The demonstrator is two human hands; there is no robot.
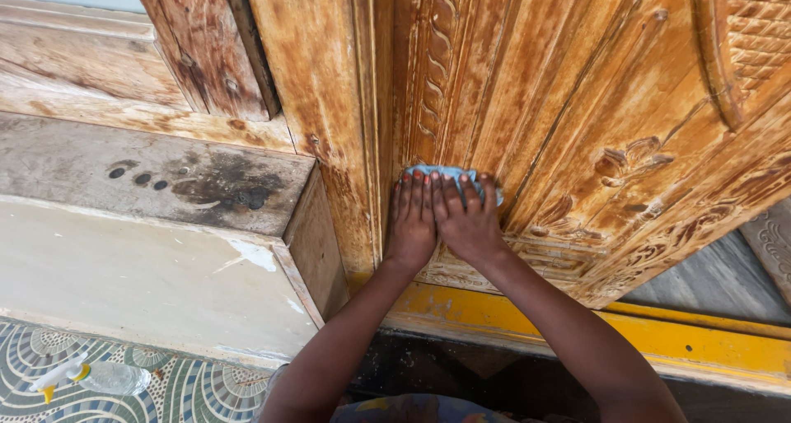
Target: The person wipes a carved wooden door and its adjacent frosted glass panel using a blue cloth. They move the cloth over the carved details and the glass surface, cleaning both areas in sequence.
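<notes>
Carved wooden door (577, 102): both hands press blue cloth (449, 174), lying crosswise.

This looks like the doorway of a home. Both hands press on a big carved wooden door (577, 126) with flower and leaf shapes cut into it. Below the hands runs a yellow doorstep (577, 328). Off to the left sit worn stone steps (148, 217) — and a floor with patterned tiles (189, 390), like a house entrance.

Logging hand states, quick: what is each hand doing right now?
Left hand: flat, fingers extended, pressing the blue cloth against the carved wooden door.
Right hand: flat, pressing the same cloth.
</notes>
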